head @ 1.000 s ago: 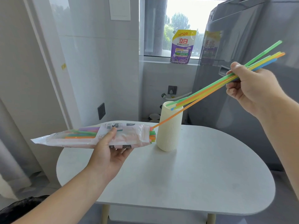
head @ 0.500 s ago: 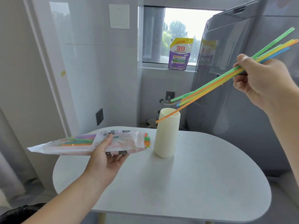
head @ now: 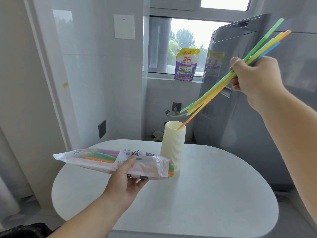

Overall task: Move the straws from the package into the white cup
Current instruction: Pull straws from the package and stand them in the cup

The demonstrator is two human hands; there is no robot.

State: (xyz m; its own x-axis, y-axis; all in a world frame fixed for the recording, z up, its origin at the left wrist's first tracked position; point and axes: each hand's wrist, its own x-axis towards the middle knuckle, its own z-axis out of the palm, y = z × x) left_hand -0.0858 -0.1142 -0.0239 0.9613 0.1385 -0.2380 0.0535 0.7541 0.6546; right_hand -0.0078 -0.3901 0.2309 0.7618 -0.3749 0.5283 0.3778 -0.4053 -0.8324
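A ribbed white cup (head: 173,145) stands upright at the back of the round white table (head: 205,194). My right hand (head: 255,81), raised up and to the right of the cup, grips a bundle of long straws (head: 212,95) in green, orange, yellow and blue, slanting down to the left. The lowest orange straw's tip is just inside the cup's rim; the other tips hang above it. My left hand (head: 127,184) holds the clear plastic straw package (head: 109,160) level above the table, left of the cup. Coloured straw ends poke out of its open right end.
A grey appliance (head: 248,117) stands close behind and right of the table. A purple detergent pouch (head: 186,65) sits on the window sill. A tiled wall with a switch plate (head: 123,26) and a dark socket is on the left. A black bag is at the bottom left.
My right hand has tilted the straws steeper and carried them over the cup, so the orange tip now dips inside the rim. The package in my left hand has shifted closer to the cup.
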